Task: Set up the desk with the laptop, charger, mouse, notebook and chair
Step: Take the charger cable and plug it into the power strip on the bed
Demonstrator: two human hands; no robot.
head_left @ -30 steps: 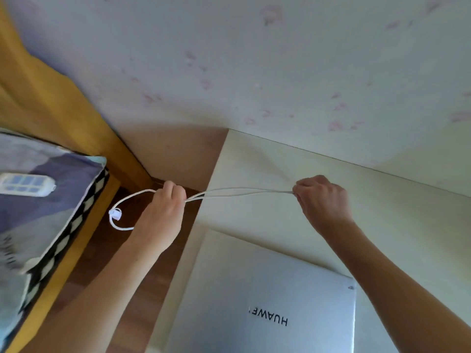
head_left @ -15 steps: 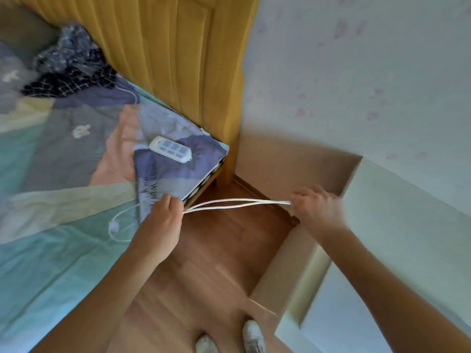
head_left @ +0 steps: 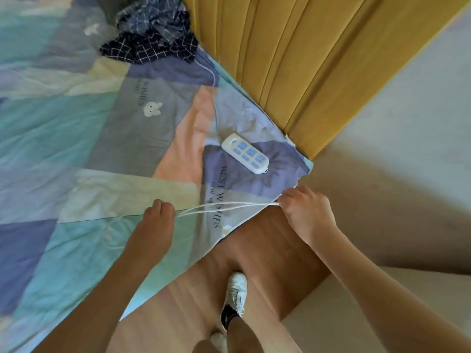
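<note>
A thin white charger cable (head_left: 224,208) stretches doubled between my two hands, over the corner of the bed. My left hand (head_left: 155,225) is closed on its left end and my right hand (head_left: 307,212) pinches its right end. A white power strip (head_left: 245,153) with blue sockets lies on the bedsheet just beyond the cable, its own cord running up the bed. Only a corner of the cream desk (head_left: 356,312) shows at the lower right. The laptop, mouse, notebook and chair are out of view.
The bed (head_left: 76,154) with a patchwork sheet fills the left. Dark checked cloth (head_left: 153,39) lies near the yellow headboard (head_left: 293,59). Wooden floor (head_left: 204,289) runs between bed and desk, where my white shoe (head_left: 235,291) stands. A pale wall (head_left: 407,110) is on the right.
My view has swung left from the desk and closed laptop to the bed and power strip. Both hands keep hold of the cable, carried over the bed's corner.
</note>
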